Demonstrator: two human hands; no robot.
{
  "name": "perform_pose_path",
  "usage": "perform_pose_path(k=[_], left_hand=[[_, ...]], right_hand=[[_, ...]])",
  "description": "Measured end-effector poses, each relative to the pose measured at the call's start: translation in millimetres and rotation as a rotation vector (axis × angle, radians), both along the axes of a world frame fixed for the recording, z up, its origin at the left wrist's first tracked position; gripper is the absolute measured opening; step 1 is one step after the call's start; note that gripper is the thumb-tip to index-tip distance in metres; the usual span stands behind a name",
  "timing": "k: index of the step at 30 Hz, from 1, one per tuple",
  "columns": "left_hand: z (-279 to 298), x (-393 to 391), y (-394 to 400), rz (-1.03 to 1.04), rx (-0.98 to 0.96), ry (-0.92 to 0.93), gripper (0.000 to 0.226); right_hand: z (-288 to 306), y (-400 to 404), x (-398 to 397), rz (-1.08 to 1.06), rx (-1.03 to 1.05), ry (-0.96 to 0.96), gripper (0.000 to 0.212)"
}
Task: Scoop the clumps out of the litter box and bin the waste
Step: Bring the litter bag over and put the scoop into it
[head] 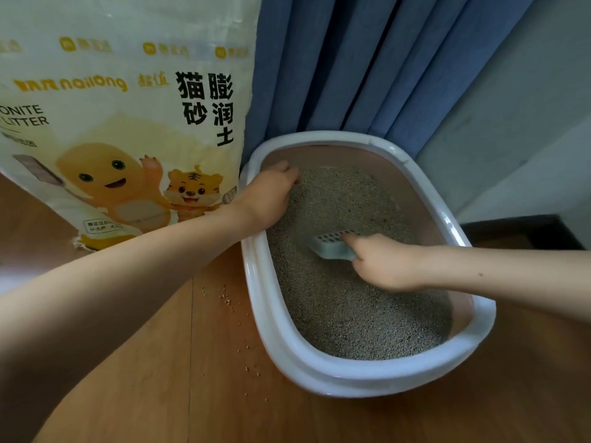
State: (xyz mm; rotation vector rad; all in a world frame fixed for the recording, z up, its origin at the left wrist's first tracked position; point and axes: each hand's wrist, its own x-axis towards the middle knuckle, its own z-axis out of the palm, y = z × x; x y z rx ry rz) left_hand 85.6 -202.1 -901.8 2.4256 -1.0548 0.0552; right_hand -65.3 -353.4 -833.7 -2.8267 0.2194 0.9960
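Gripping the pale scoop (332, 246), the right hand (383, 263) is curled round its handle, slotted head dug into the grey litter (351, 314) near mid-box, likely to sift for clumps. None can be picked out from the surface. The left hand (271, 193) is laid over the far-left inner wall of the litter box (319, 372), fingers curled down at the litter's edge; whether anything is pinched cannot be told. Probably the box is being steadied against the scoop's push. The box, white-rimmed with a pinkish liner, is set on the wooden floor (192, 394) against a blue curtain (351, 75). Spilled grains (225, 297) are scattered just beside the left rim. A large litter bag (128, 107) is stood upright beside the box. No bin is visible, so waste disposal is judged not yet begun.
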Motion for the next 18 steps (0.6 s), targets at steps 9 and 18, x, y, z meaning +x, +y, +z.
perform_pose_path(k=[9, 18], left_hand=[[-0.8, 0.8, -1.4, -0.017, 0.027, 0.002, 0.036], [8.5, -4.2, 1.3, -0.07, 0.093, 0.047, 0.032]], right_hand=[[69.7, -25.4, 5.9, -0.224, 0.217, 0.349, 0.04], [65.2, -20.1, 13.7, -0.183, 0.242, 0.345, 0.045]])
